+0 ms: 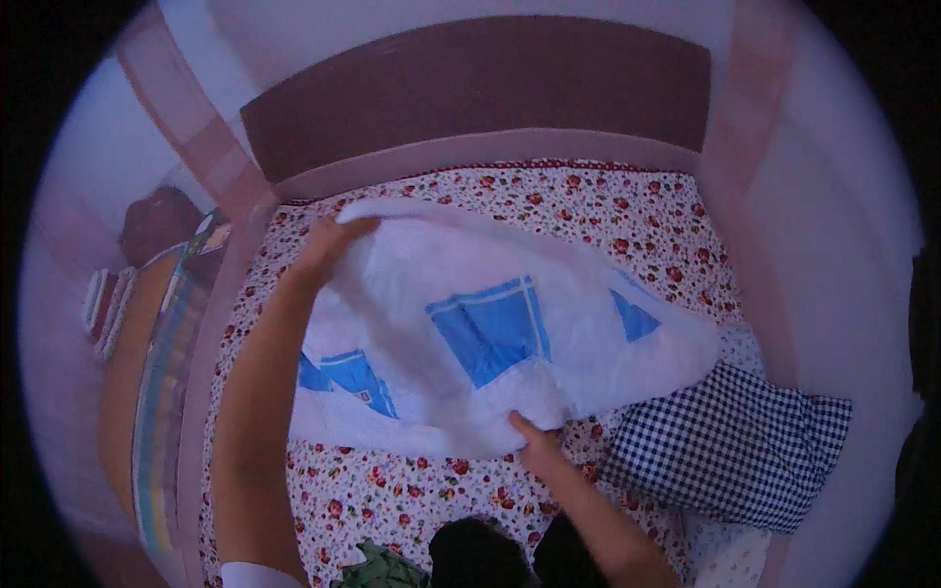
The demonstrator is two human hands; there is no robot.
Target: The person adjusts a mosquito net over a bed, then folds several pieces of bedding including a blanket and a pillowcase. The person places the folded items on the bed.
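Note:
A white blanket with blue patches is spread between my hands over a floral bed sheet. My left hand grips its far left edge, with the fingers partly hidden by the cloth. On the near edge, my right hand pinches the fabric with the thumb on top. A fold runs across the blanket between the two hands. Its right end reaches a black-and-white checked pillow.
A brown headboard panel closes the far end. Pinkish bed rails and posts stand at the sides. Along the left is a striped cloth on a tan surface. Green cloth and dark shapes lie at the bottom.

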